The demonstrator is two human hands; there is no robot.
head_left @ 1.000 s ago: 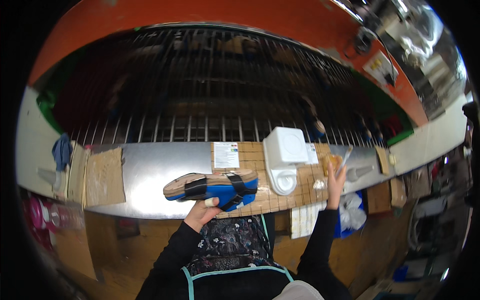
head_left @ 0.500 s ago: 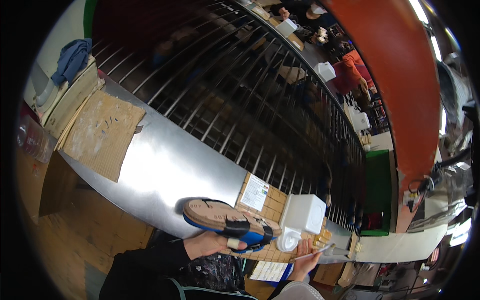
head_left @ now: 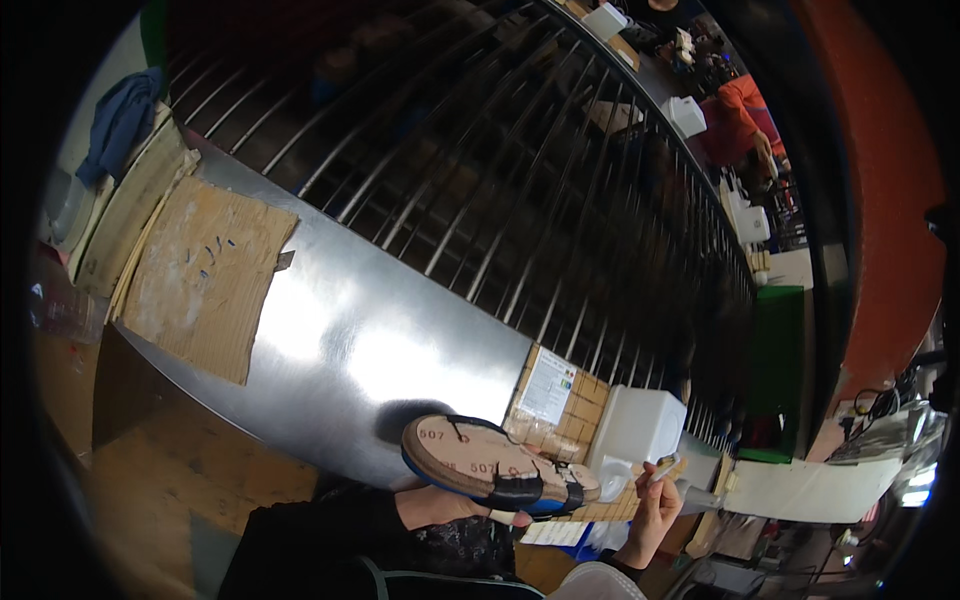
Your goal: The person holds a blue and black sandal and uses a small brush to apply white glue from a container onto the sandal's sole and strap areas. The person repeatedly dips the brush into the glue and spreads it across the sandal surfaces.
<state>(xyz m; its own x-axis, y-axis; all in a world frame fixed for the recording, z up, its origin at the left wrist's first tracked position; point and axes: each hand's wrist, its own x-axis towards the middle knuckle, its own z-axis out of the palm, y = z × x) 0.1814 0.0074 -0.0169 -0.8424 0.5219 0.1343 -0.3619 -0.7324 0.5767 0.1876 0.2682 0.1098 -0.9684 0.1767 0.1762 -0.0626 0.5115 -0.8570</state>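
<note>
In my left hand point(head_left: 440, 506) is a shoe on a blue last point(head_left: 500, 470), bottom up. A tan insole board faces up, and black straps are folded over its edges. Most of my left fingers are hidden beneath it; one wears a pale finger cover. My right hand point(head_left: 652, 520) is raised just right of the toe-to-heel line of the shoe, fingers pinched round a slim brush point(head_left: 664, 468) with a pale handle. Behind the brush stands a white plastic pot point(head_left: 640, 430) with a small round cup at its front, partly covered by the shoe.
A metal bench top point(head_left: 350, 340) runs along a rack of metal bars point(head_left: 450, 230). Worn cardboard point(head_left: 210, 270) lies at the left, near a blue cloth point(head_left: 122, 122). A printed card point(head_left: 548, 385) rests beside the pot. Farther off, a person in orange point(head_left: 740, 115) sits at another bench.
My right hand has risen from beside the pot's front, its fingers closing round the brush. The shoe in my left hand has turned to show more of its bottom. The whole view has shifted.
</note>
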